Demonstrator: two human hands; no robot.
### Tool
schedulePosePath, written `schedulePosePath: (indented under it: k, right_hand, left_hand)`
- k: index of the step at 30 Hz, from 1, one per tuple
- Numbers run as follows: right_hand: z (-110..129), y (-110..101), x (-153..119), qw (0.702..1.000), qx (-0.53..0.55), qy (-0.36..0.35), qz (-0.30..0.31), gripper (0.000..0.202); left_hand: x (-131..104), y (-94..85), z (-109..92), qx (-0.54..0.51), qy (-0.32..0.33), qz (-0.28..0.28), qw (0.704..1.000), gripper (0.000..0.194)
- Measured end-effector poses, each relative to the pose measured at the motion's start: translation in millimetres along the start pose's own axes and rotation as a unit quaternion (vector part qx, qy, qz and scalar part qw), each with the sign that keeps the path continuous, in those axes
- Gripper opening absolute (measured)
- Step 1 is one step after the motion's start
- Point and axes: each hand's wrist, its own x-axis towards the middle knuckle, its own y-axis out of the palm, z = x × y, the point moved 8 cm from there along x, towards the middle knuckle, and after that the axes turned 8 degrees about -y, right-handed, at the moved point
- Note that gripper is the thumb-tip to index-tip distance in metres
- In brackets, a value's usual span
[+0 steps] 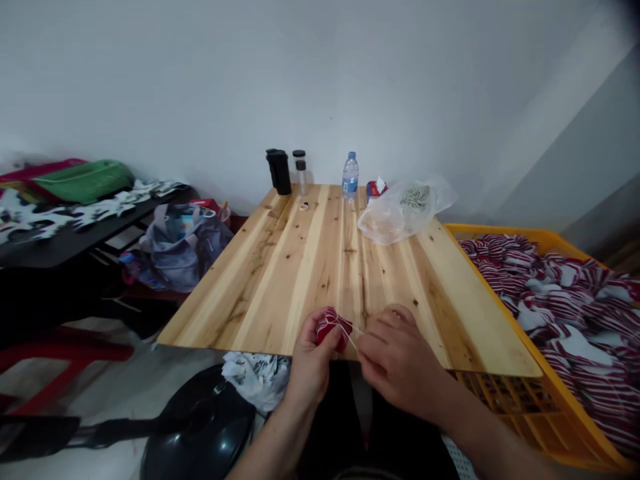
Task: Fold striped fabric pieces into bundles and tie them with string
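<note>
Over the near edge of the table, my left hand (311, 363) pinches a small red fabric piece with white stripes (326, 329) between thumb and fingers. A thin white string (351, 338) crosses the fabric and runs right in a loop, pulled taut. My right hand (400, 353) has its fingers closed on the far end of that string, just beside the left hand. The fingertips of my right hand are partly hidden behind its knuckles.
The wooden table (280, 287) carries a plastic bag (385, 223) with pale strings (415, 197), a water bottle (351, 177), a black tumbler (279, 172) and a clear cup (301, 175). At right, a yellow crate (565, 417) holds striped fabric pieces (575, 300).
</note>
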Motion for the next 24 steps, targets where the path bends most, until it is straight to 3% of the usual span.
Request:
schedulePosePath:
  k: [2, 3, 4, 6, 8, 10, 12, 15, 18, 24]
  right_hand:
    - [8.0, 0.0, 0.6, 0.991, 0.115, -0.003, -0.061, 0.010]
    - [2.9, 1.7, -0.9, 0.971, 0.207, 0.039, -0.111, 0.011]
    - [-6.4, 6.1, -4.2, 0.932, 0.305, 0.100, -0.167, 0.013]
    - [-24.7, 23.5, -13.6, 0.810, 0.473, 0.218, -0.269, 0.019]
    - [-31.2, 41.5, -17.6, 0.692, 0.584, 0.273, -0.324, 0.023]
    - [-29.5, 52.3, -16.4, 0.612, 0.654, 0.285, -0.340, 0.026]
    - [-26.0, 58.7, -17.6, 0.566, 0.688, 0.299, -0.341, 0.026]
    - [-21.8, 66.1, -24.0, 0.542, 0.695, 0.325, -0.344, 0.016]
    - [-19.4, 75.5, -26.0, 0.548, 0.686, 0.322, -0.353, 0.022]
    - [-28.1, 90.2, -28.1, 0.656, 0.550, 0.290, -0.428, 0.018]
  left_hand:
    - [-0.4, 1.5, -2.3, 0.007, 0.009, 0.002, 1.000, 0.039]
    - [-1.8, 4.0, -5.0, 0.016, 0.013, 0.008, 1.000, 0.039]
    - [-3.8, 7.7, -8.4, 0.030, 0.019, 0.019, 0.999, 0.039]
    - [-8.4, 16.7, -16.2, 0.062, 0.034, 0.047, 0.996, 0.036]
    - [-11.7, 22.8, -21.5, 0.086, 0.048, 0.063, 0.993, 0.032]
    - [-11.9, 22.5, -22.9, 0.091, 0.057, 0.050, 0.993, 0.030]
    - [-9.9, 19.0, -21.6, 0.081, 0.066, 0.026, 0.994, 0.031]
    - [-7.3, 16.3, -20.8, 0.070, 0.099, -0.009, 0.993, 0.031]
    - [-7.4, 17.7, -20.0, 0.048, 0.112, -0.049, 0.991, 0.031]
    - [-6.0, 33.3, -1.1, -0.159, -0.033, -0.026, 0.986, 0.032]
